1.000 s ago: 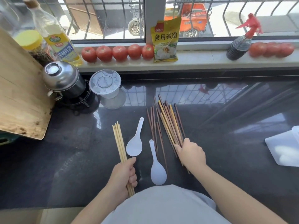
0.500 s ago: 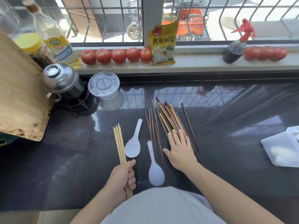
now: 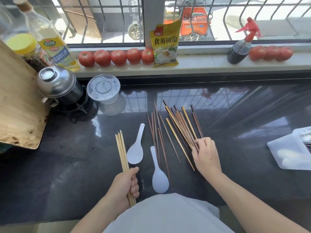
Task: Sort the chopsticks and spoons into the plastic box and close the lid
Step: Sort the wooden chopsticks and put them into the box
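- On the dark glossy counter [image 3: 67, 165], my left hand [image 3: 123, 186] was fisted round a bundle of pale chopsticks [image 3: 122, 152], near their lower ends.
- My right hand [image 3: 206, 156] had its fingers curled into the loose dark chopsticks [image 3: 178, 130]; whether it truly gripped any, I couldn't tell.
- Those sticks looked thin, stiff and light, likely to roll; I'd gather them mid-length.
- Two white spoons [image 3: 135, 153] lay between the hands, smooth and slippery-looking; best taken by the handle.
- The box [image 3: 286, 153], translucent plastic, sat well off right, unfilled.
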Tool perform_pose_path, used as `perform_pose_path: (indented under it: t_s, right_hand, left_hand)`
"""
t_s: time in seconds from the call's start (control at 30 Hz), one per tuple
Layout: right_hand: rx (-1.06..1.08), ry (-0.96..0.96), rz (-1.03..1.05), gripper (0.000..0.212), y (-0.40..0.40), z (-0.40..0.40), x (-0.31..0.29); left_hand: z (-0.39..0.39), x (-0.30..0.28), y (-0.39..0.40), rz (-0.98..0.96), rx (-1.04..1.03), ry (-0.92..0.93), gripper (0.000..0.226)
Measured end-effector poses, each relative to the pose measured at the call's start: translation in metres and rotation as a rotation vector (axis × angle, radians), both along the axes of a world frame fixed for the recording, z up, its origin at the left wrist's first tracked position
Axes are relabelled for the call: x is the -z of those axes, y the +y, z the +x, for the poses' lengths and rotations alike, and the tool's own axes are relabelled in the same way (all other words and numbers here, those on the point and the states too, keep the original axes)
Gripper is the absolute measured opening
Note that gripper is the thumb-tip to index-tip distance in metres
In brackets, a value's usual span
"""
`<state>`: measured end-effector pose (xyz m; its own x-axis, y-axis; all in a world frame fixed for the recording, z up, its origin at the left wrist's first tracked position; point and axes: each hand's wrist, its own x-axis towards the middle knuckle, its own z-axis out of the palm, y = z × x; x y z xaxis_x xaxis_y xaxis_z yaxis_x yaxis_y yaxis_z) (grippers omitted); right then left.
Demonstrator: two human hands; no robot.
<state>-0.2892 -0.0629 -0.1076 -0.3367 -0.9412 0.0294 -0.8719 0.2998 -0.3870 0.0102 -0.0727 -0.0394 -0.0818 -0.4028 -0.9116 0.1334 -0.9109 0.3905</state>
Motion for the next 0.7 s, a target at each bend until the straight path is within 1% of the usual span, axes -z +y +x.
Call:
perform_pose_path:
  t_s: [0.07,0.13,0.23,0.37,0.47,0.53,0.63,0.7]
  right_hand:
    - [0.027,0.007,0.063,0.031,-0.013,0.003,-0.003]
    - [-0.042,0.042,0.165,0.042,-0.022,0.008,-0.001]
    - [-0.147,0.151,0.227,0.035,-0.023,0.020,0.006]
    - [-0.066,0.168,0.229,0.017,-0.030,0.030,0.002]
    - [-0.037,0.196,0.236,0.017,-0.041,0.035,-0.001]
    - [-0.006,0.222,0.291,0.020,-0.049,0.040,-0.005]
    - [0.165,0.121,0.423,0.025,-0.061,0.050,-0.015]
    - [0.235,0.035,0.471,0.025,-0.066,0.052,-0.019]
  left_hand:
    - [-0.003,0.000,0.000,-0.009,0.033,-0.005,0.043]
    - [-0.004,-0.001,0.000,-0.015,0.060,-0.012,0.042]
    - [-0.002,-0.001,0.000,-0.016,0.058,-0.018,0.042]
    - [0.004,0.000,0.004,-0.001,0.002,-0.010,0.043]
    - [0.006,0.000,0.005,0.006,-0.021,-0.005,0.043]
    - [0.005,0.000,0.005,0.001,-0.011,-0.008,0.043]
    - [0.005,-0.002,0.004,-0.011,0.012,-0.014,0.044]
    - [0.005,-0.002,0.004,-0.017,0.019,-0.016,0.044]
